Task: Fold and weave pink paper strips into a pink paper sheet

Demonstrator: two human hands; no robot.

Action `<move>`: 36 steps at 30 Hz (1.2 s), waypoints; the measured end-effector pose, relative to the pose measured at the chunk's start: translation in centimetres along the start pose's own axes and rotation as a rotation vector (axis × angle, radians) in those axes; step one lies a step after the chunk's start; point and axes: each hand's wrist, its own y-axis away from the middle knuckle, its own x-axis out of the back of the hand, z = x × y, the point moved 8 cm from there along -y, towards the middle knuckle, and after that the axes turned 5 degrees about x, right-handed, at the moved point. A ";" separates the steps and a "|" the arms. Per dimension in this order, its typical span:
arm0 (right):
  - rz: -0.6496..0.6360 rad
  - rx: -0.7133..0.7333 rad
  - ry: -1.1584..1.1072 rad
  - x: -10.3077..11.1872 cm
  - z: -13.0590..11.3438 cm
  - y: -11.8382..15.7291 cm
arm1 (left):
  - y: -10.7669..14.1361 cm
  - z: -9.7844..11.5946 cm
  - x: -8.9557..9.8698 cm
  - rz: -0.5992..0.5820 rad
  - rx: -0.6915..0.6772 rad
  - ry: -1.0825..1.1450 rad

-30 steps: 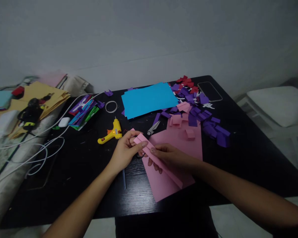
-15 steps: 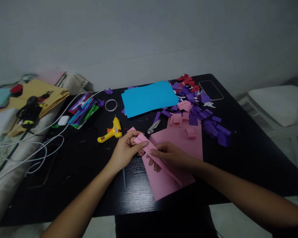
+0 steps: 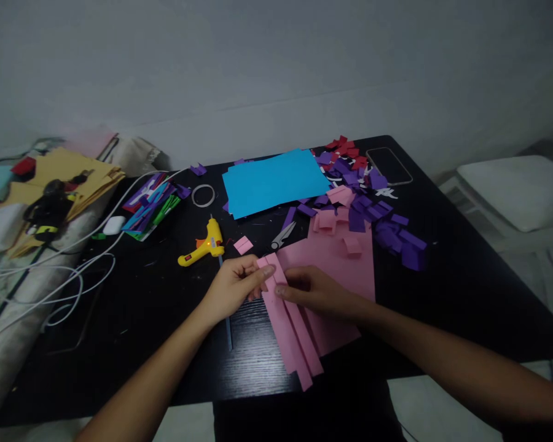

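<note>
A folded pink paper strip [image 3: 299,334] hangs slantwise between my two hands, its lower end reaching toward the table's front edge. My left hand [image 3: 235,283] pinches the strip's upper left end, thumb on top. From the right, my right hand [image 3: 316,290] grips the strip a little lower, thumb across its face; its other fingers are partly hidden behind the paper. Beneath lies a large pink sheet [image 3: 341,276] with several small pink pieces on its far part. A small pink piece [image 3: 243,245] rests just beyond my left hand. Scissors [image 3: 283,236] lie past the strip.
A yellow glue gun [image 3: 207,242] lies left of the hands, its glue stick [image 3: 229,331] pointing forward. Blue sheets [image 3: 274,184] are stacked behind. Purple paper pieces [image 3: 389,236] spread at the right, near a phone [image 3: 389,166]. White cables [image 3: 80,276] loop at the left.
The strip has swung so its lower end points more toward me and past the pink sheet. The small pink piece beyond my left hand now shows fully. My right fingers have curled in.
</note>
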 end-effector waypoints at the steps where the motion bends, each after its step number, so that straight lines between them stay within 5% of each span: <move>1: 0.058 0.016 -0.006 0.5 -0.1 -0.1 | 0.1 -0.1 -0.3 -0.030 0.007 -0.010; 4: 0.157 0.033 -0.126 1.3 0.1 -0.3 | 0.4 -0.4 -1.1 -0.105 0.044 -0.046; 9: 0.131 0.005 -0.166 0.9 0.2 -0.3 | 0.9 -0.9 -1.9 -0.160 0.100 -0.118; 36: 0.187 0.035 -0.110 1.3 -0.1 0.1 | 1.0 -0.1 -2.7 -0.239 0.048 -0.059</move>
